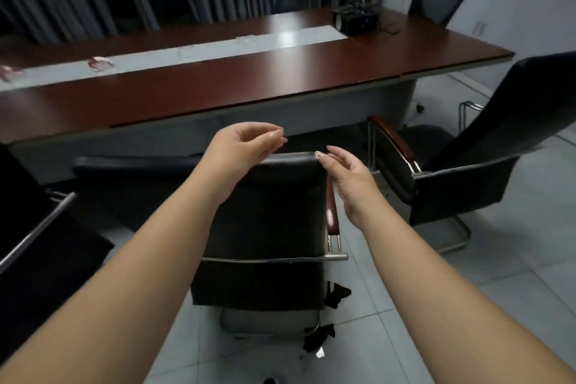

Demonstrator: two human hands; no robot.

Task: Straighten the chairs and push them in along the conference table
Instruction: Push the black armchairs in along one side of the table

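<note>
Black leather chair (261, 221) directly below both hands, back facing table (218, 87) far ahead. Left hand (246, 146), right hand (346, 178) loosely open, empty; R fingertip touches backrest top.

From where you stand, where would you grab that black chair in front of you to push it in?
Probably the top edge of the black chair, from behind, left hand and right hand spread apart. Its back faces you and its front faces the conference table, so an even push should roll it in.
</note>
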